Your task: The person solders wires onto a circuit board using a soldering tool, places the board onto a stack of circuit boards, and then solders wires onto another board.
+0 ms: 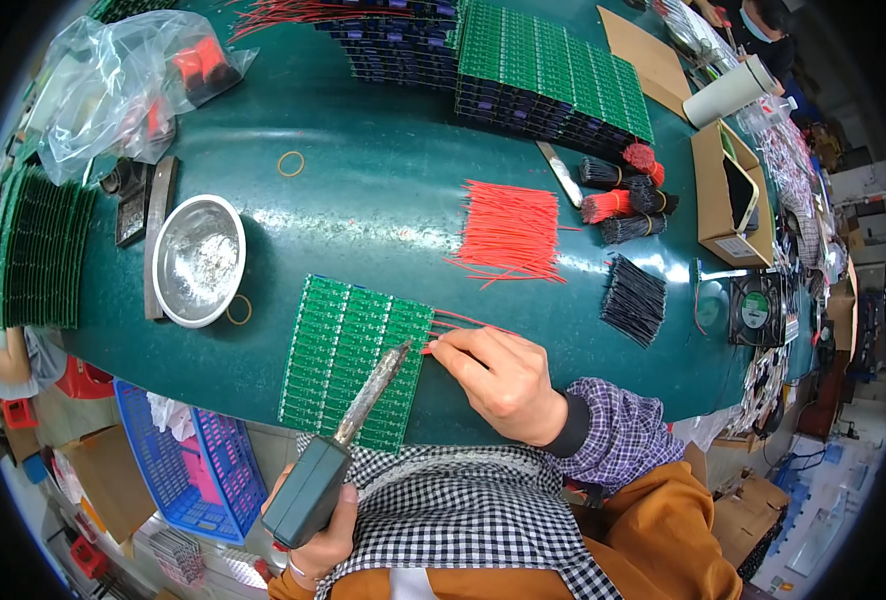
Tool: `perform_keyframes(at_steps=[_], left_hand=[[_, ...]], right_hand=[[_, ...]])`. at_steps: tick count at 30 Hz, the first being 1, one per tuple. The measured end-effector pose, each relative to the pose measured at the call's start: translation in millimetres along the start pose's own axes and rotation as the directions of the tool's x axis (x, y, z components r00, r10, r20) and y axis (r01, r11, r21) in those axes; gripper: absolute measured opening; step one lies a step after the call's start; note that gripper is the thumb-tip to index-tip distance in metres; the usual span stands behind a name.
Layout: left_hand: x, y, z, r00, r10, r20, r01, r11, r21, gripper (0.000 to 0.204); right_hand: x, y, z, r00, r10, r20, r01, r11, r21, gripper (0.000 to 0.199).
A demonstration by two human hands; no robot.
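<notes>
My left hand (pixel 331 540) is wrapped round the dark handle of a soldering iron (pixel 371 395). The iron slants up and right, its tip over the right part of a green circuit board panel (pixel 328 350) lying at the table's near edge. With fingertips pinched, my right hand (pixel 508 385) holds a thin red wire (pixel 427 348) against the panel's right edge, close to the tip. A few more red wires (pixel 463 318) run out from that edge above my fingers. Whether tip and wire touch cannot be made out.
A pile of red wires (pixel 511 230) and black wires (pixel 635 300) lie beyond my right hand. Left stands a metal bowl (pixel 200 262). Stacked green boards (pixel 553 70) rise at the back. A small fan (pixel 758 308) sits far right; a blue crate (pixel 178 460) stands below the table.
</notes>
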State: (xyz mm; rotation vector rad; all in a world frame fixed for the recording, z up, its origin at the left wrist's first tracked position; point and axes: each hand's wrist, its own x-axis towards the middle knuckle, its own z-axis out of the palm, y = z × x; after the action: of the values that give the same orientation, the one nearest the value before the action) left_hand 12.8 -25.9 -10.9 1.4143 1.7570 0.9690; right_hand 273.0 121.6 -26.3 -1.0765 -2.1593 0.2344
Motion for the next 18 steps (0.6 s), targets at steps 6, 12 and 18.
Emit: perform_keyframes(at_steps=[6,12,18], left_hand=[[-6.0,-0.8,0.3,0.999,-0.002,-0.042,0.002,1.0,0.0,0.03],[-9.1,-3.2,-0.6,0.998,0.027,-0.059,-0.026,1.0,0.014,0.029],[-3.7,0.4,0.2,1.0,0.026,-0.005,-0.026,1.0,0.001,0.027]], right_hand=[[3.2,-2.2,-1.4,0.995,-0.049,-0.088,0.049,0.999,-0.002,0.027],[-3.2,-7.3,-2.8,1.0,-0.026,-0.016,0.026,0.999,0.024,0.024],[-5.2,-5.4,-0.5,1.0,-0.028,0.002,0.028,0.999,0.039,0.023]])
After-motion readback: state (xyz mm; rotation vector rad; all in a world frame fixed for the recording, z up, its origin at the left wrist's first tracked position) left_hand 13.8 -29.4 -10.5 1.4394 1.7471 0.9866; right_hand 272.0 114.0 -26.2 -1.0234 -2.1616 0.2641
